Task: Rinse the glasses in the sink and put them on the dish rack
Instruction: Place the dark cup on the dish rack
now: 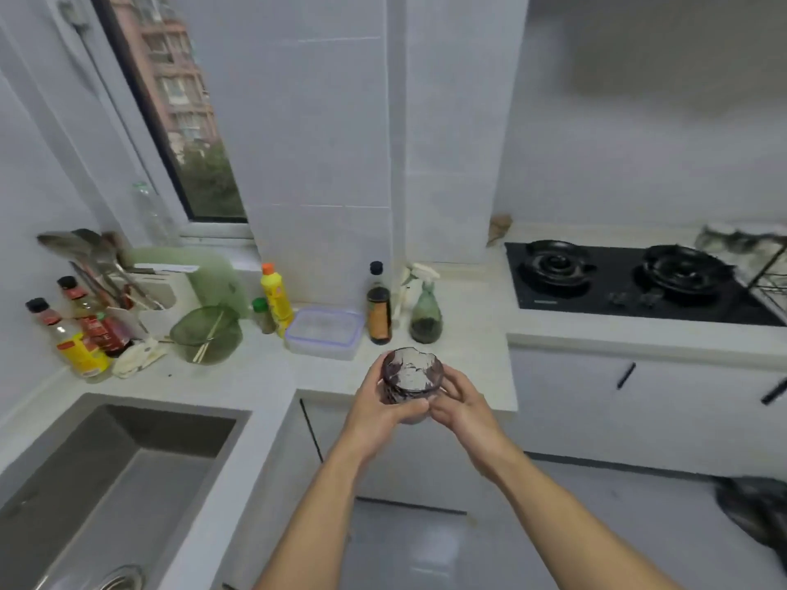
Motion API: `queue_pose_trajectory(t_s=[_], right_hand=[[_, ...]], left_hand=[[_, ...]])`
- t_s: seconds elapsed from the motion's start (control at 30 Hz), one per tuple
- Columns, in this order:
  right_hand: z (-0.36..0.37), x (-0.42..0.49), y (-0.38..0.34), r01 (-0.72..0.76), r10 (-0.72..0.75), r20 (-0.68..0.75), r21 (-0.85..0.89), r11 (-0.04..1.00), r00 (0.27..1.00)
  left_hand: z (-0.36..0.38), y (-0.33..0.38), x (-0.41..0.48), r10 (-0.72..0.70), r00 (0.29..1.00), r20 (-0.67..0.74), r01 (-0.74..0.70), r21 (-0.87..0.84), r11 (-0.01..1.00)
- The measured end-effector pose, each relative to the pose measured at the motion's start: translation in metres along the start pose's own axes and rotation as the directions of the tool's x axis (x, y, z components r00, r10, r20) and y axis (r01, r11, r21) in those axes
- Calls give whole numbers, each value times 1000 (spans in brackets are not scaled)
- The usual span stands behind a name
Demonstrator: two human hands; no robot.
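A purple-tinted textured glass (409,376) is upright in front of me, just before the counter's front edge. My left hand (374,404) grips its left side and base, fingers curled round it. My right hand (462,402) holds its right side, thumb toward the base. The grey sink (127,462) lies at the lower left, well left of the glass. A black wire dish rack (768,270) shows partly at the far right edge, beyond the stove.
On the counter behind the glass stand a dark sauce bottle (379,306), a green spray bottle (425,310), a plastic lidded box (324,332), a yellow bottle (276,300) and a green strainer (206,334). A black gas hob (617,278) is on the right.
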State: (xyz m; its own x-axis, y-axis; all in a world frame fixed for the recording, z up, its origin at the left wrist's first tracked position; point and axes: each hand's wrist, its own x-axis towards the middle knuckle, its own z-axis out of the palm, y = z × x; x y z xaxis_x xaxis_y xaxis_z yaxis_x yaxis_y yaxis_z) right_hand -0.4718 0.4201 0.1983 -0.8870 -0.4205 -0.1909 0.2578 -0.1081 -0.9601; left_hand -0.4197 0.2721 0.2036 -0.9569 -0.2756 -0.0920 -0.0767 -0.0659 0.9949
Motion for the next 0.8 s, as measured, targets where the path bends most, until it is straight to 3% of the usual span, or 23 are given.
queue_pose_trajectory(t_s=[0.33, 0.5, 0.8], right_hand=[[-215, -40, -48, 68, -70, -269, -16, 998, 961], [-304, -45, -68, 88, -90, -446, -26, 996, 891], [-447, -16, -109, 99, -101, -631, -39, 994, 769]], left_hand=[[217, 6, 39, -44, 966, 254, 32, 52, 998], [316, 8, 72, -78, 914, 399, 52, 76, 996], [477, 6, 155, -65, 799, 598, 31, 68, 997]])
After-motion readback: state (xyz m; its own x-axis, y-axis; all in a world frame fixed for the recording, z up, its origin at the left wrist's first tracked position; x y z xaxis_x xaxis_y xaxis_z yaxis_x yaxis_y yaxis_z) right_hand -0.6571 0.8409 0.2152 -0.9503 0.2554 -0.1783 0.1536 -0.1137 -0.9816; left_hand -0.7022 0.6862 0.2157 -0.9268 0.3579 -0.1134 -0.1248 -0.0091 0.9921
